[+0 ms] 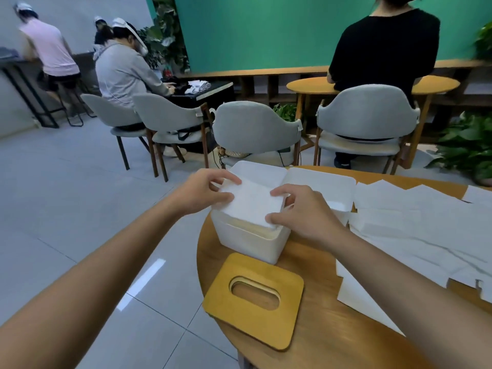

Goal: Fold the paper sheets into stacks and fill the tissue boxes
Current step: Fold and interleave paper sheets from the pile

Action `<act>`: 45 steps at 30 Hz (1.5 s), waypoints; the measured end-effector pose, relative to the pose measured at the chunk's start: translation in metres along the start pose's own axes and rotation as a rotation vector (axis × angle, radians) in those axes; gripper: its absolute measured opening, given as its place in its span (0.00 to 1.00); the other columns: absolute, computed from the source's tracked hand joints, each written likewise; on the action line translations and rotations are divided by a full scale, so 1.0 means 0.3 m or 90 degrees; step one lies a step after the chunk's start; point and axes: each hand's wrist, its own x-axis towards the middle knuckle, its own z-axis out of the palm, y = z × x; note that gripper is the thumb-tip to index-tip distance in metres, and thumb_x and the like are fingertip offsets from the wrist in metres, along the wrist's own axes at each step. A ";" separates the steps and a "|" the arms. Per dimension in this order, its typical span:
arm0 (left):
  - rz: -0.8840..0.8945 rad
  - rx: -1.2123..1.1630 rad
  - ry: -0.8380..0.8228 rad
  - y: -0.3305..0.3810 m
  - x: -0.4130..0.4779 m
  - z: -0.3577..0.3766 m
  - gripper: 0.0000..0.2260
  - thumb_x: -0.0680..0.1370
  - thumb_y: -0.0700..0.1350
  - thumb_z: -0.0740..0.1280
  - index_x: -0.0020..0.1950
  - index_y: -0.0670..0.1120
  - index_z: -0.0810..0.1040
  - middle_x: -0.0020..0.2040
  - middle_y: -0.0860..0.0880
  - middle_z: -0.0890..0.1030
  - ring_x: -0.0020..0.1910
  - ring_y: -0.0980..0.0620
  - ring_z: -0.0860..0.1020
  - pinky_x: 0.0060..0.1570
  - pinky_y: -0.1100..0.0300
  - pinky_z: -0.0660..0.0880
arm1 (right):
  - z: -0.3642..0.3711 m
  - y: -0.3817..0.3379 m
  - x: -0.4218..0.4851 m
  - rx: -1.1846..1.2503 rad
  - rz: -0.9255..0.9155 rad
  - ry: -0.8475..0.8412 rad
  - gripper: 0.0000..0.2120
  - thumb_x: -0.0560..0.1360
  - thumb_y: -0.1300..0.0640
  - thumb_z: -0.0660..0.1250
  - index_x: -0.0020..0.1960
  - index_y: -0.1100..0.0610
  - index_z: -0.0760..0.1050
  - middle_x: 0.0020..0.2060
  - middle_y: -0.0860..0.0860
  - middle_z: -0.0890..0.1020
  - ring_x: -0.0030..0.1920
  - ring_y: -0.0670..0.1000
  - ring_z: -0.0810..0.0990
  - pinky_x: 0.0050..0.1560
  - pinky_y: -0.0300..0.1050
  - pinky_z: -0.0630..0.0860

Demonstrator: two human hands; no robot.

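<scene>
1. Two hands pinch a folded paper stack (253, 202): left hand (205, 191) at one end, right hand (300, 211) at the other.
2. The stack rests atop an open white tissue box (247, 243) near the table's (332, 328) left edge.
3. A wooden lid (253, 300) lies flat at the near-left edge.

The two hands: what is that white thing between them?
A folded stack of paper, pinched at its edges by the left hand and the right hand, over the open white box. The head view shows it.
</scene>
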 end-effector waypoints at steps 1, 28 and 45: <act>0.000 0.040 -0.005 -0.006 0.020 0.006 0.13 0.80 0.46 0.74 0.62 0.60 0.83 0.62 0.51 0.78 0.53 0.56 0.81 0.50 0.60 0.80 | 0.008 0.005 0.014 -0.052 0.001 -0.011 0.29 0.70 0.51 0.81 0.69 0.47 0.78 0.57 0.50 0.79 0.60 0.52 0.77 0.51 0.45 0.76; 0.182 0.364 -0.075 0.022 0.072 0.057 0.19 0.80 0.60 0.70 0.68 0.54 0.82 0.64 0.53 0.78 0.57 0.57 0.76 0.55 0.58 0.78 | 0.003 -0.051 0.006 -0.442 -0.033 -0.108 0.34 0.76 0.31 0.66 0.77 0.45 0.70 0.70 0.48 0.74 0.68 0.53 0.73 0.58 0.50 0.75; 0.332 0.193 -0.087 0.477 -0.022 0.457 0.26 0.81 0.66 0.66 0.77 0.60 0.72 0.76 0.58 0.69 0.73 0.59 0.68 0.67 0.60 0.73 | -0.382 0.311 -0.389 -0.312 0.018 0.013 0.34 0.80 0.38 0.66 0.82 0.40 0.58 0.82 0.42 0.61 0.81 0.47 0.59 0.77 0.49 0.63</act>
